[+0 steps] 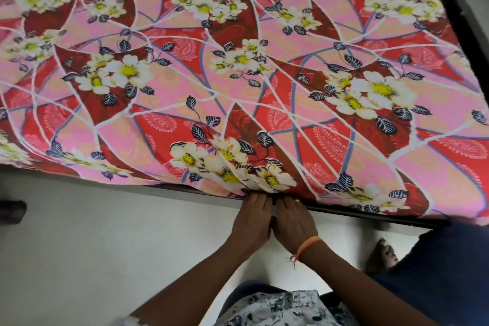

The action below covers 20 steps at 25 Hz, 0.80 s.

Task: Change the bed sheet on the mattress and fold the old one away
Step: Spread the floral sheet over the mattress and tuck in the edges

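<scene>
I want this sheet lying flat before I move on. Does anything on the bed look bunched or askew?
Yes. The floral sheet lies smooth nearly everywhere, but at the near edge a fan of folds gathers just above the left hand and right hand, whose fingertips are hidden at the bed edge there.

My fingertips on both my left hand (253, 216) and right hand (292, 217) vanish under the sheet (238, 74) hem, so my grip can't be seen. The sheet covers the mattress fully and runs off the top and left edges. My foot (381, 254) is blurred.
</scene>
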Motion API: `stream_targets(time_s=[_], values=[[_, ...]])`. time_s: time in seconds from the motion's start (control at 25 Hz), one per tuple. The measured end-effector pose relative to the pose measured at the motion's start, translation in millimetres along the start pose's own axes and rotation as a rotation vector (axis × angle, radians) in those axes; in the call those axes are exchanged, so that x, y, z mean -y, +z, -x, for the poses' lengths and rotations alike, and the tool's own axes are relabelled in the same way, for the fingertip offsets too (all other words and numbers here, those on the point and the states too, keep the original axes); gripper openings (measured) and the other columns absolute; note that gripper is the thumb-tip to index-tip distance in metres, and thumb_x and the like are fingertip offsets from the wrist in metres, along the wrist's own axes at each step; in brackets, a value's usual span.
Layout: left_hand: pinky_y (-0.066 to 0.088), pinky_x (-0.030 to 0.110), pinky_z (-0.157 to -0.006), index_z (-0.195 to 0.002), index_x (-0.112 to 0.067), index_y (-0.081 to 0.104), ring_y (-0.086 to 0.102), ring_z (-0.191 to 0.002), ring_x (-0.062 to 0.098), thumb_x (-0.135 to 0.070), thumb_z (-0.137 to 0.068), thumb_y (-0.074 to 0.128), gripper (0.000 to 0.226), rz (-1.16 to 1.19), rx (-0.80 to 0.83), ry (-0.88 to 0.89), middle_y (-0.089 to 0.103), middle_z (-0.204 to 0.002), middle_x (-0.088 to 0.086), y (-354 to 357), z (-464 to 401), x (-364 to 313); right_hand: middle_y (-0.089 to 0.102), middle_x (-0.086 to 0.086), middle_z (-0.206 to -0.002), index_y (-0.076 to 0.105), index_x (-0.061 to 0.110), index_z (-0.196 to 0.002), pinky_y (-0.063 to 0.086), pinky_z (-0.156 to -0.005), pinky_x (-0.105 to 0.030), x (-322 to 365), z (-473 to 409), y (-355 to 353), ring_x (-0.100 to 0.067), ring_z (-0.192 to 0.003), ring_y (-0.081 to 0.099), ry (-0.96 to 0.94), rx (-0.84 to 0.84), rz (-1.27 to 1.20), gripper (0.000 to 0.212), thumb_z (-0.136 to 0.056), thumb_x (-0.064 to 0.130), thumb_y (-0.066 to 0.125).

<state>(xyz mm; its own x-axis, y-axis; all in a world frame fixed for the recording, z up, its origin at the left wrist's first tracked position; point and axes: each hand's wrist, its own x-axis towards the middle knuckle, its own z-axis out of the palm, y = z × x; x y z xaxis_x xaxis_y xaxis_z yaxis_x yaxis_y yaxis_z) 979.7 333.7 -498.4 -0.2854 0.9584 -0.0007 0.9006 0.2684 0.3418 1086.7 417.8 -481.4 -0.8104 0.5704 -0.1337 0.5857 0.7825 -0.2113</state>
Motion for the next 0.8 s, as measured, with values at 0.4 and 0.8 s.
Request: stream_targets(time_s=[0.4, 0.8], values=[[0.041, 0.042, -0.111, -0.131, -0.004, 0.059, 0.048, -0.129, 0.030, -0.004, -0.076, 0.070, 0.056, 0.103, 0.015, 0.132, 0.057, -0.135, 0.014, -7, 14, 17, 0.068, -0.009, -0.074, 0.073, 0.011, -0.092, 0.046, -0.036, -0.029, -2, 3, -11, -0.026, -0.053, 0.064, -0.048, 0.081, 0.055, 0.042, -0.052, 0.005, 0.084], [0.038, 0.041, -0.113, -0.131, -0.003, 0.060, 0.053, -0.127, 0.030, -0.013, -0.076, 0.062, 0.057, -0.092, -0.208, -0.101, 0.061, -0.132, 0.013, -27, 52, 77, 0.062, -0.017, -0.118, 0.058, 0.000, -0.127, 0.059, -0.078, -0.041, 70, -24, 0, -0.033, -0.101, 0.063, -0.327, 0.041, 0.059, 0.064, -0.069, 0.017, 0.078]])
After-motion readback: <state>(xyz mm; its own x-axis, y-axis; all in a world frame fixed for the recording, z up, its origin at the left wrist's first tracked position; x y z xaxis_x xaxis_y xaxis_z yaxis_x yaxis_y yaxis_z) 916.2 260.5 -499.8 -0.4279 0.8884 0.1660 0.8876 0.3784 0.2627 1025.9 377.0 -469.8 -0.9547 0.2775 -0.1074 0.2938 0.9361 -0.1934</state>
